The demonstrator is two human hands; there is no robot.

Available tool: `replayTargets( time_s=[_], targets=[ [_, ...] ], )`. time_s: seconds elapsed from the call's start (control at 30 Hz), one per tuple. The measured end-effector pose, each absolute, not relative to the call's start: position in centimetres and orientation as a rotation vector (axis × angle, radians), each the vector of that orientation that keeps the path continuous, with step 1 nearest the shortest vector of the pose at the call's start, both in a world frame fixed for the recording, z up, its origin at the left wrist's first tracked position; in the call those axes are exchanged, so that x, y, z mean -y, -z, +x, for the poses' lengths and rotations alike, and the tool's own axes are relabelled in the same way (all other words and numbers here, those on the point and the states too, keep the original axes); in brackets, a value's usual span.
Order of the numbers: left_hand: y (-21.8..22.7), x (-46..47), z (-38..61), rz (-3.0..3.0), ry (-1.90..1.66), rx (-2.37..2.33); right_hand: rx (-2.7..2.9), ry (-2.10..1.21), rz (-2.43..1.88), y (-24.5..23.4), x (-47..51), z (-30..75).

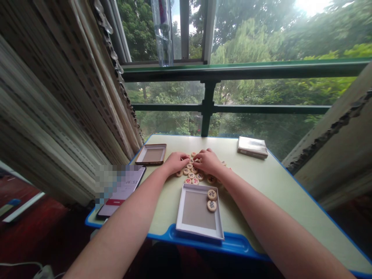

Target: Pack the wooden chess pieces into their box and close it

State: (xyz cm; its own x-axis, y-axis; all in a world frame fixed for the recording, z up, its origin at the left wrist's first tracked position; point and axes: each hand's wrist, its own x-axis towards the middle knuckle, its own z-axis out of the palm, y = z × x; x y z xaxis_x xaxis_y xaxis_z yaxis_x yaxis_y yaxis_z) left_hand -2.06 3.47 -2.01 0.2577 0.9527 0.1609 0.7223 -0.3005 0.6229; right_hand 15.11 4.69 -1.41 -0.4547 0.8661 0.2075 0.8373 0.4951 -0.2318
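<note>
Round wooden Chinese chess pieces (191,175) with red and black characters lie in a loose cluster in the middle of the table. My left hand (175,162) reaches in from the left, fingertips at the pieces, thumb a little apart. On the other side, my right hand (208,160) rests over the cluster with bent, parted fingers touching pieces; it hides some of them. In front of the cluster stands a shallow white box tray (179,209). Two black-character pieces (212,200) sit inside it along its right side.
A box lid (138,155) lies at the back left, and a silver-white box (252,147) at the back right. A phone (122,193) lies at the left edge. The pale table (261,186) has a blue rim; curtains (58,97) hang beside it, with a green railing (261,71) behind.
</note>
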Motion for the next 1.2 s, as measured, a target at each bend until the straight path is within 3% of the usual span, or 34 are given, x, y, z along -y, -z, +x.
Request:
replayTargets(
  time_s=[1.2],
  targets=[
    [1.9,-3.8,-2.47,2.014,-0.708,-1.476,2.464,-0.181,-1.447,1.25,-4.32,15.06]
  ],
)
